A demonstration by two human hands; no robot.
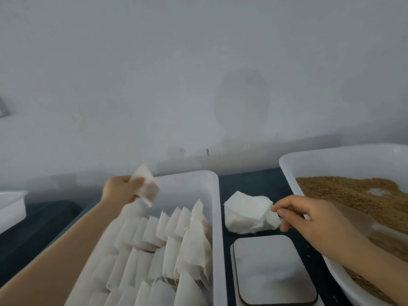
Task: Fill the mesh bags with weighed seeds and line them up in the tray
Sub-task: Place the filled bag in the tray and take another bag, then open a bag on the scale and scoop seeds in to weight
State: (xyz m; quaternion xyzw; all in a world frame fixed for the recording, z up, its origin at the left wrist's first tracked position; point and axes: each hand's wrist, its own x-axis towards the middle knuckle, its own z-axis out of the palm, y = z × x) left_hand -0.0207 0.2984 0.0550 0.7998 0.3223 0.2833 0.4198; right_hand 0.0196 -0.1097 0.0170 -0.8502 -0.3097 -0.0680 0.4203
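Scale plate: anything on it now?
No, the scale plate is bare; the right hand pinches the pile of empty bags beyond it, and the left hand holds a filled bag over the tray.

The left hand (120,191) grips a filled mesh bag (146,187) above the far end of the white tray (217,217). Rows of filled bags (176,239) stand upright in the tray's near part. Just right of the tray, on the dark surface (249,184), the right hand (313,219) pinches the edge of a pile of empty bags (247,214). A scale (271,268) with a metal plate sits nearer the person than the pile. A white basin (287,168) of brown seeds (344,191) stands at the right, and a white container (11,206) at the left edge.
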